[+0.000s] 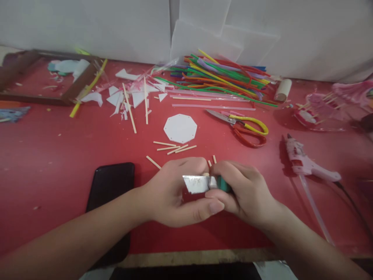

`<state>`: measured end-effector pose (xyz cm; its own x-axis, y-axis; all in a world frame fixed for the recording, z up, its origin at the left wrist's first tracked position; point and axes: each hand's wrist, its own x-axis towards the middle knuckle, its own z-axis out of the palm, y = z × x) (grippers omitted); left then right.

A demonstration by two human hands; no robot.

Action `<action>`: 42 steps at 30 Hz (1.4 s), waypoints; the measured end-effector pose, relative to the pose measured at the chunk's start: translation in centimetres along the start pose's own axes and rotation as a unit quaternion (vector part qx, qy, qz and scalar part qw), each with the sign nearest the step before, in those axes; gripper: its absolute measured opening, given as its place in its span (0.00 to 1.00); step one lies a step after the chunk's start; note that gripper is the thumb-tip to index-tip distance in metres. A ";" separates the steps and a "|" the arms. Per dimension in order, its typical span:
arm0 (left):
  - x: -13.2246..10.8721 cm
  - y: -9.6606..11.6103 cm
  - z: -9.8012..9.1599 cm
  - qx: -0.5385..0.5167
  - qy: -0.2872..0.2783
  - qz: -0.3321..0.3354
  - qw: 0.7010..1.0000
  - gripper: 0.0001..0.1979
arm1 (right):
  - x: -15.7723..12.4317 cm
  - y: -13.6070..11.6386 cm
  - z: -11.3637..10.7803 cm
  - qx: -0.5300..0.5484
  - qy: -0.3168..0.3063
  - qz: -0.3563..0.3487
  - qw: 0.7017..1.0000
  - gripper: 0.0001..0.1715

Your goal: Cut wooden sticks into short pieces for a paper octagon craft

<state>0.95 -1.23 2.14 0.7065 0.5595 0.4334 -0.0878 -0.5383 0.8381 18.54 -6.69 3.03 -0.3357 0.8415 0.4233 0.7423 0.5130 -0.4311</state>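
My right hand (244, 190) is closed round the green handle of a knife (196, 184), whose short metal blade points left. Curled beside the blade, my left hand (180, 194) has its fingers bent and its thumb reaching under the knife to my right hand. A small bit of pale stick (205, 174) shows between the hands, just above the blade; how it is gripped is mostly hidden. Beyond the hands lie a white octagonal piece (180, 128) with small holes near its edge and several short wooden sticks (175, 147).
Scissors (250, 130) and a glue gun (309, 163) lie to the right. A black phone (112, 182) is under my left forearm. Colourful pipe cleaners (221, 77), white scraps (140, 95) and a brown frame (70, 91) lie farther back on the red table (58, 155).
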 end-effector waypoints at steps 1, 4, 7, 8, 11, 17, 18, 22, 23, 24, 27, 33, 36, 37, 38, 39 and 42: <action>0.0 0.0 0.0 0.005 -0.001 -0.001 1.000 0.17 | 0.0 0.0 0.0 0.002 0.000 0.000 1.000 0.29; 0.0 0.3 0.0 0.045 -0.008 -0.023 0.999 0.18 | 0.0 -0.1 0.1 0.009 -0.002 0.001 1.000 0.30; 0.2 0.8 0.1 0.110 -0.027 -0.076 0.991 0.19 | -0.2 -0.1 0.2 0.018 -0.020 0.001 1.000 0.31; 0.3 0.9 0.2 0.127 -0.035 -0.086 0.988 0.19 | -0.3 -0.1 0.3 0.023 -0.027 0.000 0.999 0.31; 0.6 1.3 0.3 0.154 -0.043 -0.083 0.984 0.18 | -0.5 -0.1 0.4 0.027 -0.037 -0.007 0.999 0.30; 0.4 1.1 0.6 0.122 -0.006 -0.049 0.991 0.19 | -0.5 -0.2 0.2 0.007 -0.030 -0.021 0.999 0.33; 0.3 1.0 0.7 0.113 0.000 -0.052 0.992 0.19 | -0.5 -0.2 0.2 0.005 -0.030 -0.022 0.999 0.34; 0.0 0.8 0.8 0.089 0.007 -0.057 0.994 0.17 | -0.5 -0.2 0.1 -0.003 -0.029 -0.027 0.999 0.35; -0.1 0.8 0.7 0.086 0.003 -0.059 0.995 0.17 | -0.5 -0.2 0.1 -0.006 -0.028 -0.027 0.999 0.34; -0.1 0.8 0.7 0.083 -0.001 -0.060 0.995 0.17 | -0.5 -0.2 0.1 -0.009 -0.028 -0.027 0.999 0.35; -0.2 0.7 0.8 0.064 0.003 -0.058 0.996 0.16 | -0.5 -0.2 0.1 -0.016 -0.027 -0.028 0.999 0.34; -0.3 0.6 0.8 0.054 0.049 -0.024 0.997 0.16 | -0.3 0.1 -0.4 -0.054 -0.003 -0.012 0.998 0.30; -0.3 0.2 0.3 0.057 0.046 -0.030 0.997 0.15 | -0.3 0.2 -0.8 -0.060 0.037 0.015 0.997 0.26; -0.3 0.1 0.1 0.053 0.036 -0.051 0.997 0.14 | -0.3 0.2 -0.9 -0.049 0.052 0.024 0.997 0.25; -0.3 0.0 -0.1 0.052 0.027 -0.076 0.995 0.14 | -0.3 0.2 -1.0 -0.035 0.063 0.037 0.997 0.24; -0.3 -0.1 -0.3 0.051 0.019 -0.099 0.994 0.13 | -0.4 0.3 -0.9 -0.021 0.071 0.052 0.996 0.22; -0.3 -0.2 -0.5 0.033 -0.014 -0.127 0.991 0.08 | -0.6 0.4 -0.6 0.028 0.080 0.110 0.990 0.15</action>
<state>0.41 -0.92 2.01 0.7192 0.6653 0.2005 0.1411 -0.4224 0.8954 19.40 -7.10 3.03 -0.0700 0.8991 0.4322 0.7530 0.3318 -0.5682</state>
